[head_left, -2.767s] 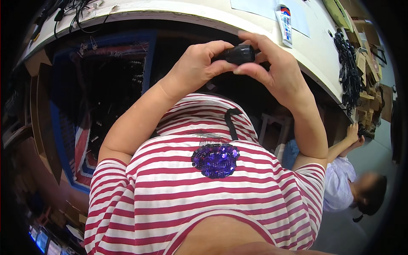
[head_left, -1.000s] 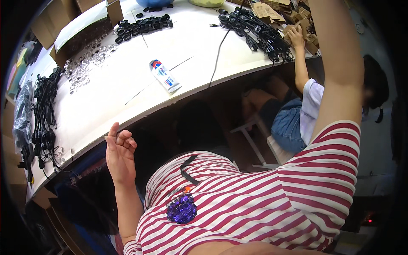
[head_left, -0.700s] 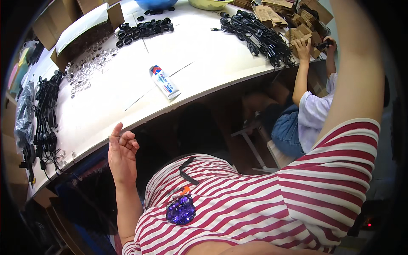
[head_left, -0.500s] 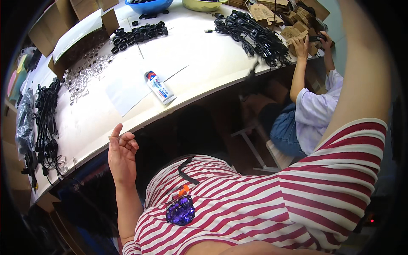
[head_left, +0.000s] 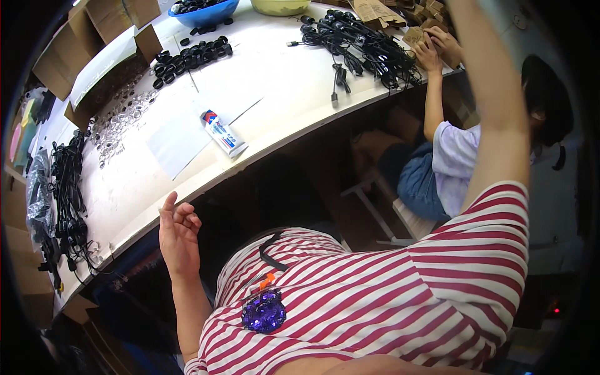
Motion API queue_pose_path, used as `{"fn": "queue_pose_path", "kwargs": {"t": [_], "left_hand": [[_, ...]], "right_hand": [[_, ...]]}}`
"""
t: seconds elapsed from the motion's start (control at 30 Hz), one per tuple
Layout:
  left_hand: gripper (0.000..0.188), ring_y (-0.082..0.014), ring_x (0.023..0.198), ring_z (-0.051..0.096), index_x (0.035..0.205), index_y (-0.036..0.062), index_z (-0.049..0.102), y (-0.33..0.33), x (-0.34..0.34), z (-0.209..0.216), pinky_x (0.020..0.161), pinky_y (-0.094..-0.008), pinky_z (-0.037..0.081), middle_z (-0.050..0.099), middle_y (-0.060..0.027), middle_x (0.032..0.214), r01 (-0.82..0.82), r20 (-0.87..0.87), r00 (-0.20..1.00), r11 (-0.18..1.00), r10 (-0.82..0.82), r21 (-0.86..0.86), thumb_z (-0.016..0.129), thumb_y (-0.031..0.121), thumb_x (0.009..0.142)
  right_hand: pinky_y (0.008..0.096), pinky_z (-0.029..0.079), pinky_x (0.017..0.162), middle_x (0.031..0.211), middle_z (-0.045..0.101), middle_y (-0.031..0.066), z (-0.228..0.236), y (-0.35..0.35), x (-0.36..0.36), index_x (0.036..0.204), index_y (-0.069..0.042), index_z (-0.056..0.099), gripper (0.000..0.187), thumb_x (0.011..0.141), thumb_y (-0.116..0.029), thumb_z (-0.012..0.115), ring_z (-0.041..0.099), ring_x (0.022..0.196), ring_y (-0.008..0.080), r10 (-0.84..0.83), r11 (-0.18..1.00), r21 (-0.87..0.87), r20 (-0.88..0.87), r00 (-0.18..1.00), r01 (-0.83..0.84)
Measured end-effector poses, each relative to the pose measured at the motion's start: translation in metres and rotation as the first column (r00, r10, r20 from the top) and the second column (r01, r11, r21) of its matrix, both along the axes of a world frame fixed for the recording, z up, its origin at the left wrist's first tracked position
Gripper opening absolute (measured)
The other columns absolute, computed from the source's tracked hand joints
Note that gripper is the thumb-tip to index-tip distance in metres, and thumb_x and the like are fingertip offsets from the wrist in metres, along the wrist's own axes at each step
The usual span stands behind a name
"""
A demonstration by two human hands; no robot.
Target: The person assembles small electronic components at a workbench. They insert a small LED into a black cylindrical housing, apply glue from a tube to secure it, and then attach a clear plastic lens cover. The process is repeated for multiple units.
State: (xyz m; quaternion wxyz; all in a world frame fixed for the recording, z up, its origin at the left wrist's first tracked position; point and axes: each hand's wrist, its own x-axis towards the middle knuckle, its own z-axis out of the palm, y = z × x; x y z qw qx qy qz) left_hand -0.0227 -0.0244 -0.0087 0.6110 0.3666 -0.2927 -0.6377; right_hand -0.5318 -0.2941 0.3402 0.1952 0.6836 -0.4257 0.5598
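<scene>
My left hand is raised just off the table's front edge, palm turned inward. Its forefinger points up and the other fingers curl loosely, with nothing between them. My right arm stretches up past the picture's top edge, so that hand is out of sight. Beyond my left hand, a white tube with blue and red print lies on the table, partly over a white paper sheet. A black coiled cable with a metal plug lies near the table edge, in front of a heap of black cables.
Black round caps, clear rings and more black cables lie on the white table. A blue basin and a yellow basin stand at the back. A co-worker's hands handle brown cardboard at the right.
A blurred dark thing hung at the table edge earlier; now a coiled cable lies on the table there. My right arm has shifted left. The co-worker's hands have come closer together.
</scene>
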Motion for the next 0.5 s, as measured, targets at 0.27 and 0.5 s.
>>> {"fn": "queue_pose_path", "kwargs": {"t": [0.27, 0.5], "left_hand": [[0.041, -0.0097, 0.073, 0.050, 0.124, 0.0029, 0.041, 0.004, 0.001, -0.007, 0.067, -0.0219, 0.044, 0.055, -0.0045, 0.089, 0.032, 0.026, 0.999, 0.999, -0.032, 0.025, 0.037, 0.033, 0.096], [0.040, -0.0094, 0.075, 0.050, 0.127, 0.0016, 0.039, 0.015, 0.011, -0.017, 0.067, -0.0211, 0.042, 0.054, -0.0051, 0.091, -0.023, 0.055, 0.998, 0.997, 0.019, 0.074, 0.043, 0.025, 0.094]], "right_hand": [[0.0413, 0.044, 0.086, 0.109, 0.061, 0.0122, -0.266, 0.046, 0.028, 0.112, -0.022, 0.061, 0.031, 0.084, -0.033, 0.053, 0.057, 0.099, 0.0309, -0.293, 0.570, 0.673, -0.369, 0.882, 0.471], [0.0412, 0.042, 0.085, 0.106, 0.059, 0.0100, -0.341, 0.053, 0.086, 0.105, -0.011, 0.062, 0.036, 0.084, -0.038, 0.051, 0.053, 0.100, 0.0278, -0.212, 0.915, 0.082, -0.735, 0.645, 0.394]]}}
